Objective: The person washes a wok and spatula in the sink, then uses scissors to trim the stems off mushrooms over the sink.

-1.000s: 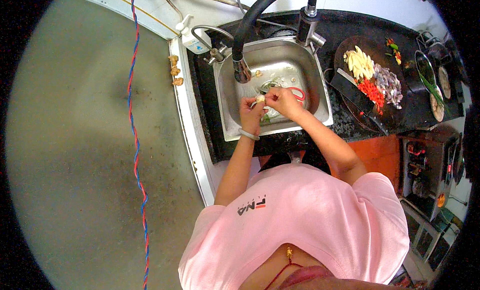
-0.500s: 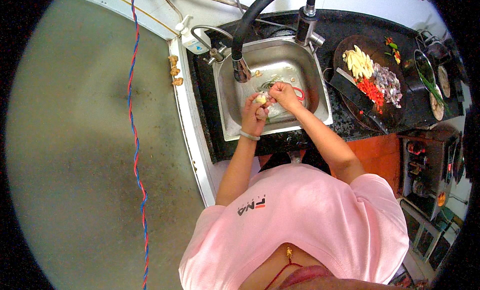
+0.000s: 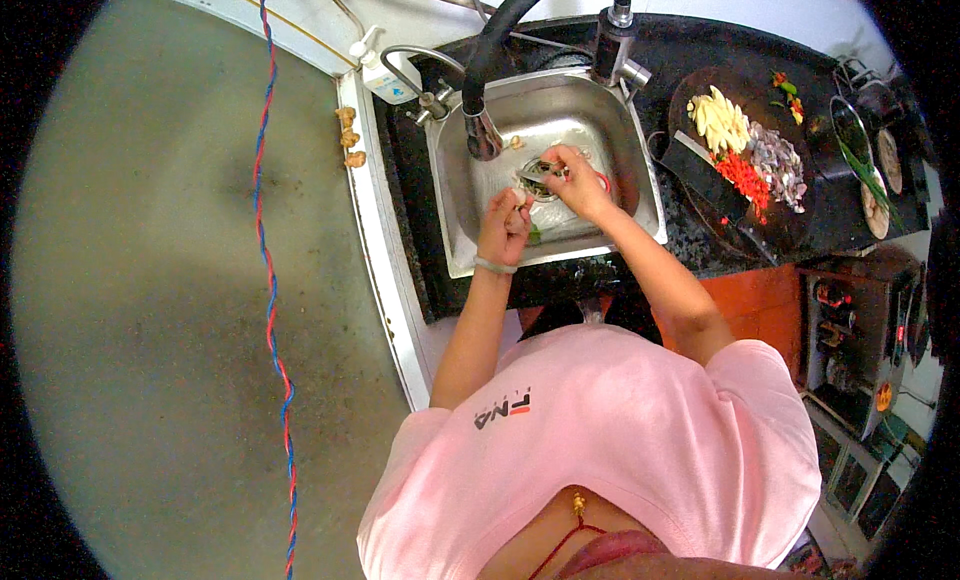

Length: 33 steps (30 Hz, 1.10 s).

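I stand over a steel sink (image 3: 452, 210) set in a dark counter. My left hand (image 3: 503, 230) is above the sink's front half, its fingers closed on a small pale peeled piece (image 3: 519, 195). My right hand (image 3: 577, 180) reaches a little further in, over the drain, and pinches what looks like a small knife (image 3: 538, 166) with a grey blade. A red band (image 3: 604, 183) shows by the right wrist. Green scraps lie on the sink floor under my hands. The two hands are a short gap apart.
A black curved tap hose (image 3: 497, 42) hangs over the sink's back left. To the right lies a dark round board (image 3: 800, 220) with pale strips, chopped red and purple pieces, and a big knife (image 3: 700, 166). Ginger knobs (image 3: 348, 138) sit on the white ledge. A red-blue cord (image 3: 270, 280) crosses the floor.
My hands, close together around the pale piece before, have drawn apart. The right hand moved in toward the drain, and the left hand keeps the piece.
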Each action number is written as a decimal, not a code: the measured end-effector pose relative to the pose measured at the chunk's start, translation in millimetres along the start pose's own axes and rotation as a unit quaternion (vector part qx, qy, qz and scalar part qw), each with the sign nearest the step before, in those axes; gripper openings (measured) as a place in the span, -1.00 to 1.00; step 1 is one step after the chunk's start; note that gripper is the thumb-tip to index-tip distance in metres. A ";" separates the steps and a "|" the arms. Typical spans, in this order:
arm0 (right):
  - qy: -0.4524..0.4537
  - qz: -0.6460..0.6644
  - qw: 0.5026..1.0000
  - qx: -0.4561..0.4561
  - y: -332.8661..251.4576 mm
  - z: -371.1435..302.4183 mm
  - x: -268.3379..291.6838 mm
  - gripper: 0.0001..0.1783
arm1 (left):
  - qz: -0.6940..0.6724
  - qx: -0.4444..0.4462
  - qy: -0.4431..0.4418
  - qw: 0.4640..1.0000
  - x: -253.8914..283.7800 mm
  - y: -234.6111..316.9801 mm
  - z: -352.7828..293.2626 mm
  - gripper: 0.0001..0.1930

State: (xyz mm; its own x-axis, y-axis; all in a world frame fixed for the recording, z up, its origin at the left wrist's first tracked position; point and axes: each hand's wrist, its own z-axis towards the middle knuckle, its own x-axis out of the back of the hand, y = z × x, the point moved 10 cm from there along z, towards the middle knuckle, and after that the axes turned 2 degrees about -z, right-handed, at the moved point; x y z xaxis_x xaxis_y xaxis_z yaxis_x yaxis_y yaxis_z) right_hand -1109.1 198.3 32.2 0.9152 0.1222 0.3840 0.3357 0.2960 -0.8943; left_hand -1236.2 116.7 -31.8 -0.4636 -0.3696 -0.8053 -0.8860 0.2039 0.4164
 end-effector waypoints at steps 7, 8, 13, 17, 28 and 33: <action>-0.082 -0.049 0.989 0.111 -55.2 -16.4 -20.3 -0.75 | 0.088 -0.061 -0.001 0.994 -2.0 9.0 8.5 -0.92; -0.087 -0.041 0.989 0.116 -55.5 -16.5 -22.2 -0.77 | 0.110 -0.068 0.001 0.992 -2.6 10.6 8.4 -0.92; -0.082 -0.020 0.989 0.119 -51.0 -14.7 -24.3 -0.86 | 0.098 -0.111 0.054 0.987 -7.0 14.5 0.4 -0.91; -0.075 0.002 0.996 0.041 -30.7 -7.7 -26.0 -0.89 | 0.119 -0.125 0.045 0.984 -5.1 15.1 -0.4 -0.92; -0.096 -0.020 0.993 -0.062 24.8 3.5 -12.0 -0.85 | 0.031 -0.029 0.000 0.999 -21.3 8.7 -5.0 -0.75; -0.198 0.219 0.952 -0.077 -5.2 -8.2 -37.0 -0.86 | 0.101 -0.053 0.012 0.993 -15.0 11.2 -2.6 -0.72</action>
State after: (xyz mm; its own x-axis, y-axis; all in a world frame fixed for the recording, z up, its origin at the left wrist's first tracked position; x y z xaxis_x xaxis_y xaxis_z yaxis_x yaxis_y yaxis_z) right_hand -1142.8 184.4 20.8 0.8294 0.5586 -0.0039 -0.0018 -0.0044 -1.0000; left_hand -1239.2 122.2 -14.0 -0.6314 -0.3519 -0.6910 -0.7701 0.1799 0.6120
